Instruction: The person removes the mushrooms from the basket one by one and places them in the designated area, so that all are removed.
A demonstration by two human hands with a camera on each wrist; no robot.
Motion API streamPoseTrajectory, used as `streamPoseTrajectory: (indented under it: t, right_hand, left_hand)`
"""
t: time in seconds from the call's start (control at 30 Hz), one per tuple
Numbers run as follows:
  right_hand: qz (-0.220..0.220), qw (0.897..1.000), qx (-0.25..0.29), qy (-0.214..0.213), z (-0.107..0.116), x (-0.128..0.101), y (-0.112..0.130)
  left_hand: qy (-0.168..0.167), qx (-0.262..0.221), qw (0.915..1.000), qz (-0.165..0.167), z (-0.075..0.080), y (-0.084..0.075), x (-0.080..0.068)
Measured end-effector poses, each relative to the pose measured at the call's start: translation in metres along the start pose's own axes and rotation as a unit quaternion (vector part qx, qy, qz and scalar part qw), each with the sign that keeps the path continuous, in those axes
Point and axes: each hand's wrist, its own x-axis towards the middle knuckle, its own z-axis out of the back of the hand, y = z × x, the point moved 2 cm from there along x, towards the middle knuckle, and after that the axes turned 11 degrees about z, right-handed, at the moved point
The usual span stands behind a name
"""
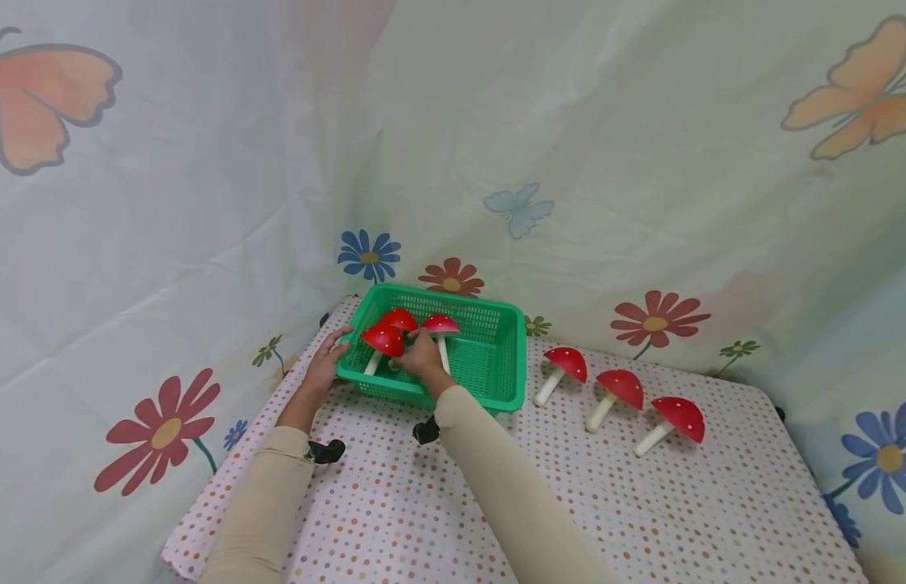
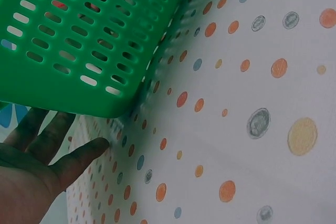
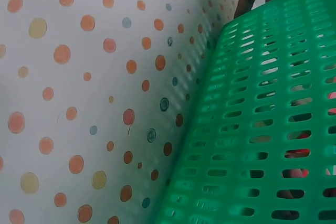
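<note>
A green plastic basket point(image 1: 507, 397) with slotted walls stands at the back of the table. Inside it are three toy mushrooms with white-spotted red caps: a front left mushroom point(image 1: 383, 339), a rear left mushroom point(image 1: 399, 319) and a mushroom farther right point(image 1: 440, 325). My right hand point(image 1: 422, 357) reaches over the near wall and appears to grip the rear left mushroom by its stem; its fingertips are partly hidden. At the basket's left end is my left hand point(image 1: 323, 369), its fingers extended against the rim. The left wrist view shows those fingers point(image 2: 79, 163) spread beside the basket corner.
Right of the basket, a row of three more toy mushrooms lies on the dotted tablecloth: a nearest mushroom point(image 1: 566, 365), a middle mushroom point(image 1: 620, 388) and an end mushroom point(image 1: 679, 418). A printed curtain point(image 1: 598, 203) hangs close behind the table.
</note>
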Motion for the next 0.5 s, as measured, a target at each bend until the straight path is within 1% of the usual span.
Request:
streamPoseTrajectory:
  t: [0.13,0.27,0.37,0.5]
  right_hand:
    - [0.000,1.000,-0.007,-0.001,0.001,0.001,0.001]
    - [0.013,1.000,-0.008,-0.010,0.002,0.001,0.002]
    - [0.024,0.999,-0.016,-0.019,0.001,0.002,0.002]
    - [0.041,0.998,-0.024,-0.034,0.001,0.005,0.002]
  left_hand:
    - [0.004,-0.002,1.0000,-0.001,-0.002,0.000,0.000]
    - [0.008,-0.009,0.9999,0.000,-0.001,0.002,0.002]
    - [0.006,-0.016,0.9999,0.000,0.001,0.006,0.008]
    - [-0.004,-0.013,0.9999,-0.003,0.004,0.014,0.019]
